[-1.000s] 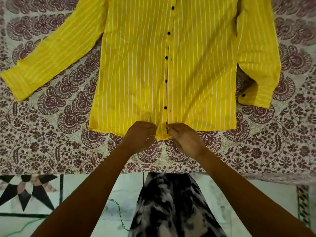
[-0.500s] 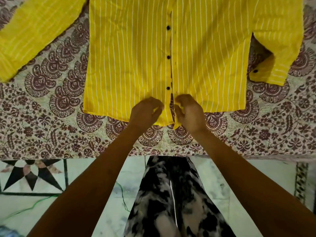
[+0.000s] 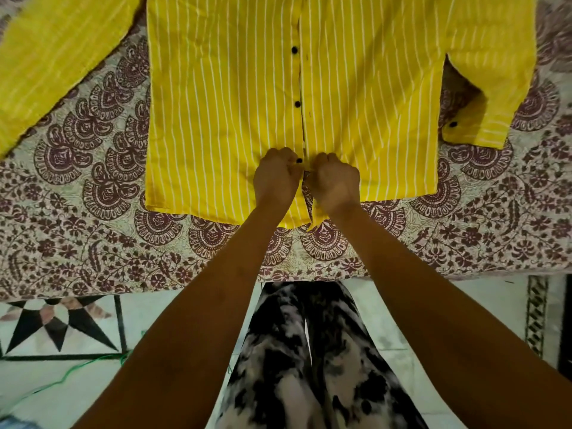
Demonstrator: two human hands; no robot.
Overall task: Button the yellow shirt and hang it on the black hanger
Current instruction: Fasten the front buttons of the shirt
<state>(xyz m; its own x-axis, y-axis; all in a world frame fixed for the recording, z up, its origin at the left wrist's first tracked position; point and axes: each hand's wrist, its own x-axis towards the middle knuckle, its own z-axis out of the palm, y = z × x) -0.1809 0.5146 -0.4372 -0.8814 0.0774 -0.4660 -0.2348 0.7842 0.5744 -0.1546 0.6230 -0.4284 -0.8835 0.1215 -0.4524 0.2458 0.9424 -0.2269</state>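
1. A bedspread (image 3: 93,212) printed with maroon paisley and flower motifs on a pale ground covers the bed, its front edge running across the view.
2. Below that edge lies a pale tiled floor (image 3: 387,305), lightly glossy.
3. At the left, an inlaid black star pattern (image 3: 58,326) sits in a dark line border.
4. A thin green cord (image 3: 77,370) trails over the tiles.
5. A patterned tile strip (image 3: 537,314) runs at the right.
6. Light is dim and even.

A maroon-patterned bedspread (image 3: 93,212) lies above a star-inlaid floor (image 3: 55,329).
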